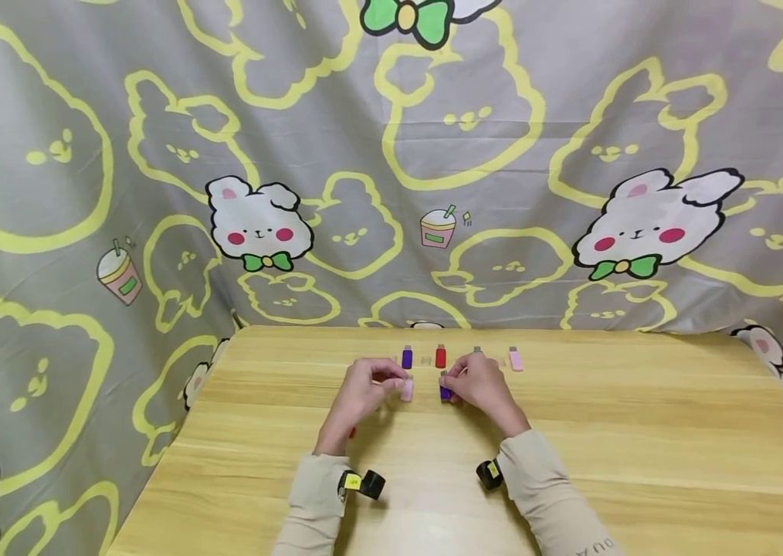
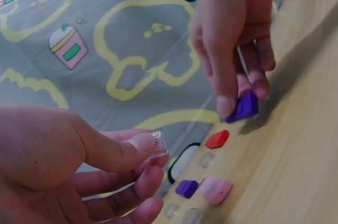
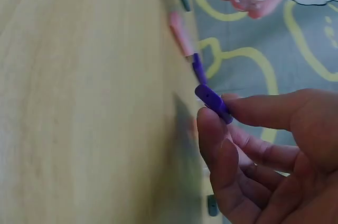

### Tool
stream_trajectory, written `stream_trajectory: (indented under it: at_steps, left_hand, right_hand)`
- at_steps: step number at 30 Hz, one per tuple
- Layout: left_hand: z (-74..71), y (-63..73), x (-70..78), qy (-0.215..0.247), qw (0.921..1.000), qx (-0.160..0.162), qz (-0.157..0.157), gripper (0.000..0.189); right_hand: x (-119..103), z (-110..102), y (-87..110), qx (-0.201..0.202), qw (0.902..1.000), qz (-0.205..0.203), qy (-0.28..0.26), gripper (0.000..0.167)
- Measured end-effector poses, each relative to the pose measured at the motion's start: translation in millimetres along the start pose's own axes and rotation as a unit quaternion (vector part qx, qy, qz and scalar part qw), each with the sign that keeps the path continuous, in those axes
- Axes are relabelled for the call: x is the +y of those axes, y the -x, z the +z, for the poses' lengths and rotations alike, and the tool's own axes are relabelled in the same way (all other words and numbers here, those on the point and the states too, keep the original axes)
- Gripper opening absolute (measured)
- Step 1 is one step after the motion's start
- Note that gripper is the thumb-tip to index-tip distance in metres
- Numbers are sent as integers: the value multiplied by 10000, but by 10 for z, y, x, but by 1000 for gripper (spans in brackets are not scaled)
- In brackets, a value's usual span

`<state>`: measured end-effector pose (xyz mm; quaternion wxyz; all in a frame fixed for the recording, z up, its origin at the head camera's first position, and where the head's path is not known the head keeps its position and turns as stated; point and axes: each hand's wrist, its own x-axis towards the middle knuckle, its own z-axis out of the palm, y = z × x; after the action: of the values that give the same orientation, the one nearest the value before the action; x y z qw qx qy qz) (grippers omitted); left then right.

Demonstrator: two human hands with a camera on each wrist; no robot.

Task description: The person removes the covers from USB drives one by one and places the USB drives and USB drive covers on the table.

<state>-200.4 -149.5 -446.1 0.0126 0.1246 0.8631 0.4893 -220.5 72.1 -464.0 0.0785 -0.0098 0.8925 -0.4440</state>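
Note:
My left hand pinches a small clear cap between thumb and forefinger, above the table. In my right hand, thumb and fingertips grip a purple USB flash drive, also held off the table. A pink USB flash drive lies on the tabletop near my left hand. Behind the hands, a row holds another purple drive, a red drive, a dark drive partly hidden by my right hand, and a second pink drive.
Small clear caps lie between the drives in the back row. A bit of something red shows beside my left wrist. The wooden table ends at a patterned curtain behind and to the left.

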Motion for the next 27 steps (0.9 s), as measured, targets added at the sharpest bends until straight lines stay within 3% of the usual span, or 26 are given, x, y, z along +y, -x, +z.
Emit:
stream_trajectory:
  at_steps: [11, 16, 23, 27]
  left_hand:
    - [247, -87, 27, -348, 9994, -78, -31, 8]
    - [362, -144, 64, -784, 9967, -181, -59, 8]
    - [495, -238, 60, -1962, 9801, -205, 218, 9]
    - [544, -263, 40, -2562, 9650, -119, 553, 12]
  right_hand:
    - [96, 17, 10, 124, 9980, 342, 523, 26]
    - [129, -14, 63, 341, 9982, 269, 420, 23]
    - [140, -107, 129, 717, 9971, -251, -35, 9]
    - [118, -159, 120, 689, 9962, -196, -502, 8]
